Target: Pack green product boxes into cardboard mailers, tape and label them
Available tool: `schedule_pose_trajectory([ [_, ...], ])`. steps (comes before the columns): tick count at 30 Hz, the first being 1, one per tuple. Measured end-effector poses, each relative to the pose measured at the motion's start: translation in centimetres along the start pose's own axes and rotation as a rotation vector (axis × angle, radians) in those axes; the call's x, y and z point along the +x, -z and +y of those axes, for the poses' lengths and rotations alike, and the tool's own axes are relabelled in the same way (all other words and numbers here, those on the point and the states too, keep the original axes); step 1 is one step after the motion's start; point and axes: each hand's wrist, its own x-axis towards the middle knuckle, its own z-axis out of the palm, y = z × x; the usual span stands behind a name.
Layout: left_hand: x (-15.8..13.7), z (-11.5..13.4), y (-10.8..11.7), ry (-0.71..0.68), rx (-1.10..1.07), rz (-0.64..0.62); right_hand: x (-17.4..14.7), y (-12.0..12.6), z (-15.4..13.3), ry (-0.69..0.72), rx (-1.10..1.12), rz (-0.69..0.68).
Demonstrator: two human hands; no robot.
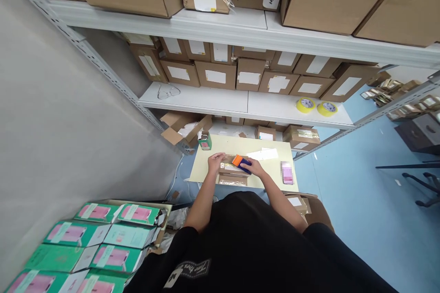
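Observation:
On the pale yellow table (202, 167) in front of me lies a small cardboard box (233, 171) with shiny clear tape along its edges. My left hand (216, 162) is at the box's upper left corner, its fingers closed on the edge there. In my right hand (255, 166) is a small orange and dark blue object (242, 163), tilted over the box; its exact kind is not clear. White paper sheets (263, 154) lie just behind the right hand.
A green carton (205, 141) and a pink package (287, 173) stand at the table's sides. Shelves ahead hold several cardboard boxes (215, 74), yellow tape rolls (305, 105) and clear glasses (168, 91). Green and pink cartons (113, 256) fill the lower left; a wall (68, 123) is on the left.

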Motion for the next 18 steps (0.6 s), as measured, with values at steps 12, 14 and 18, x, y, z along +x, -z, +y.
schedule_pose_trajectory([
  [12,0.7,-4.5,3.0,0.105,-0.066,0.216,2.7,-1.1,-2.7,-0.033,-0.327,-0.125],
  [14,0.9,-4.9,3.5,0.132,-0.054,0.237,3.4,-1.5,-3.2,-0.058,-0.39,-0.155],
  [18,1.2,-5.9,4.1,0.209,-0.022,0.277,4.4,-2.3,-4.3,-0.106,-0.495,-0.206],
])
